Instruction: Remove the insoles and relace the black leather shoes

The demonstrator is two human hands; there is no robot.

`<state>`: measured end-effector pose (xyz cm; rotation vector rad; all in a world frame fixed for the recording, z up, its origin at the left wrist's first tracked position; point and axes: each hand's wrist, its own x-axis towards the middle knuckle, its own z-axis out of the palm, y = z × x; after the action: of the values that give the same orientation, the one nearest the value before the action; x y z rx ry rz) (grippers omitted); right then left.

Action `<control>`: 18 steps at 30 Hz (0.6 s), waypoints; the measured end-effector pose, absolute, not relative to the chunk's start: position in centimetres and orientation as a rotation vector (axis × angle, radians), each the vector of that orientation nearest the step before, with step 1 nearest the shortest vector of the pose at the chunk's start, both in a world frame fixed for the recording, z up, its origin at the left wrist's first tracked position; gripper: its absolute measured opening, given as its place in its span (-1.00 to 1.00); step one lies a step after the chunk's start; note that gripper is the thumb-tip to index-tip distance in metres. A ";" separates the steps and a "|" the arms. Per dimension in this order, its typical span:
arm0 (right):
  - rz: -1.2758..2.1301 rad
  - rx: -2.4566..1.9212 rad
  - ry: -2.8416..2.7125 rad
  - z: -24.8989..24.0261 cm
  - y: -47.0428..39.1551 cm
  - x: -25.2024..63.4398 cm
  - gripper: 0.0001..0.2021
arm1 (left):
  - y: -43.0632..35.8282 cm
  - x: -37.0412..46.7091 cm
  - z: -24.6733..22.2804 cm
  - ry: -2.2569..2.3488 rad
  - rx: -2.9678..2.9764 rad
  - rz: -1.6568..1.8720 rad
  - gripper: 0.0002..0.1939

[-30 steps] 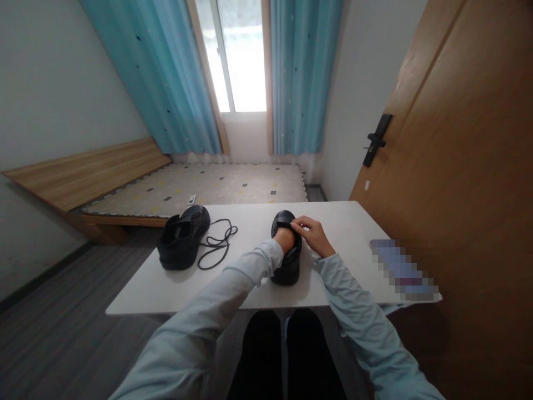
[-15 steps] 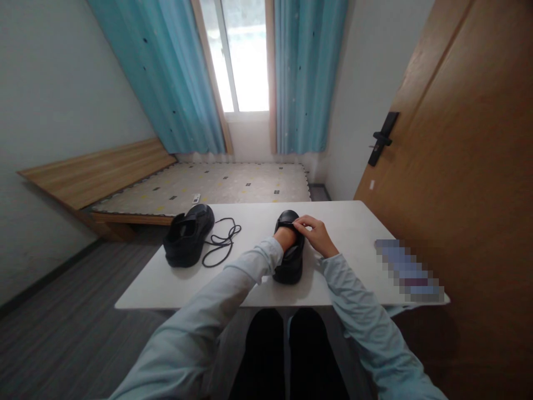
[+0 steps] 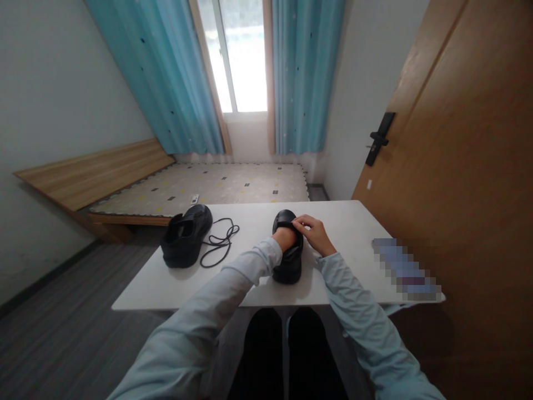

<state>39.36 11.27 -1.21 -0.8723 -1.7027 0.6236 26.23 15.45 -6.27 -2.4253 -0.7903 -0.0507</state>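
Note:
A black strap shoe (image 3: 287, 271) stands on the white table in front of me, toe pointing away. My left hand (image 3: 285, 238) reaches down into its opening, so the fingers are hidden inside. From the right side, my right hand (image 3: 311, 229) pinches the end of the shoe strap (image 3: 285, 224) between thumb and fingertips. The matching black shoe (image 3: 183, 239) sits at the left of the table, untouched, its opening facing up. Beside it lies a loosely looped black cord (image 3: 219, 242).
The white table (image 3: 345, 278) ends just above my knees. A blurred-out flat item (image 3: 406, 269) lies near its right edge. Behind the table is a bed (image 3: 233, 186) with a small white object (image 3: 194, 199) on it. A wooden door (image 3: 449, 166) stands at the right.
Both hands stay in nearly the same place at the shoe. The whole view has shifted slightly, with things appearing a little further left.

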 end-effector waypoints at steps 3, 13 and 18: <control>0.628 -0.865 -1.697 -1.4 11.3 39.3 -0.75 | 15.5 26.4 -6.0 -0.849 -2.413 0.009 -0.57; 0.642 -0.872 -1.704 -1.3 11.3 39.3 -0.75 | 16.6 27.2 -6.5 -0.873 -2.464 0.017 -0.47; 0.643 -0.870 -1.698 -1.5 11.5 39.4 -0.76 | 16.6 27.1 -6.2 -0.839 -2.472 -0.060 -0.47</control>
<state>39.35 11.47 -1.47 -0.8702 -1.6983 0.6431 27.08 16.60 -6.24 -2.4716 -0.8387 -0.0602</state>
